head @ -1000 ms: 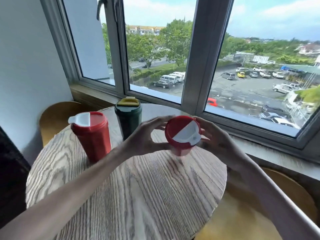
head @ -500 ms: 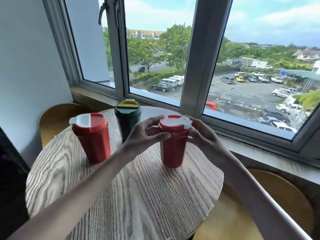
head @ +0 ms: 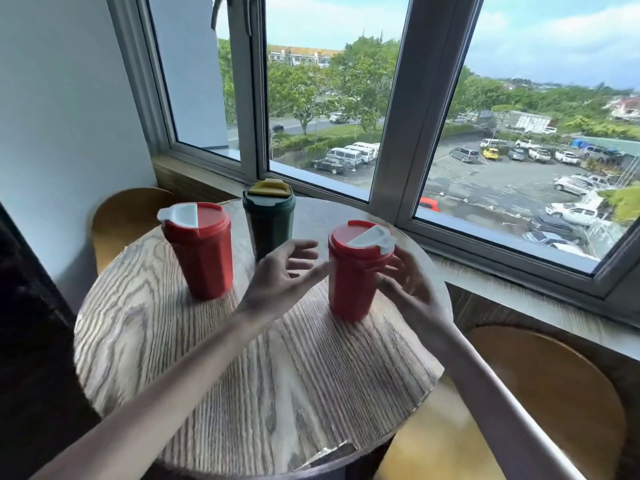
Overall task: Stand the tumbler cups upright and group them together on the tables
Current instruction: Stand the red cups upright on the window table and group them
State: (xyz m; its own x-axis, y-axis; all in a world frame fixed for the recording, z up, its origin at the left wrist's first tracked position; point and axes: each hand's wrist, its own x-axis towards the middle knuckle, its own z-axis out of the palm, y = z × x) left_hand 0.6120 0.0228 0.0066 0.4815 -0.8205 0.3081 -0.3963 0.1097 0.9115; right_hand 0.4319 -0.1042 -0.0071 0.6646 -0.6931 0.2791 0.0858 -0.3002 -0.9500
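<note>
At frame centre, on the counter (head: 277,375), an upright red tumbler (head: 355,275), your left hand (head: 285,277) and right hand (head: 407,284) flanked it, fingers (head: 301,244) spread, green tumbler (head: 269,221) and second red tumbler (head: 201,252) stood left.

Big grey-framed window (head: 322,98) takes up most of the view, with a handle (head: 216,8) hanging at the top of its left pane. Left of the window it's just plain white wall (head: 62,116). Under it runs a wood-grain sill (head: 519,303). Below the window's left corner there's a round wooden stool (head: 124,209), and another stool (head: 540,386) sits below its right end. Through the window you get a car park (head: 491,181) full of parked cars, including a yellow one (head: 490,153) and a red one (head: 429,204) right by the frame, then leafy trees (head: 346,81), an orange-roofed building (head: 298,55) and cloudy blue sky (head: 554,36).
</note>
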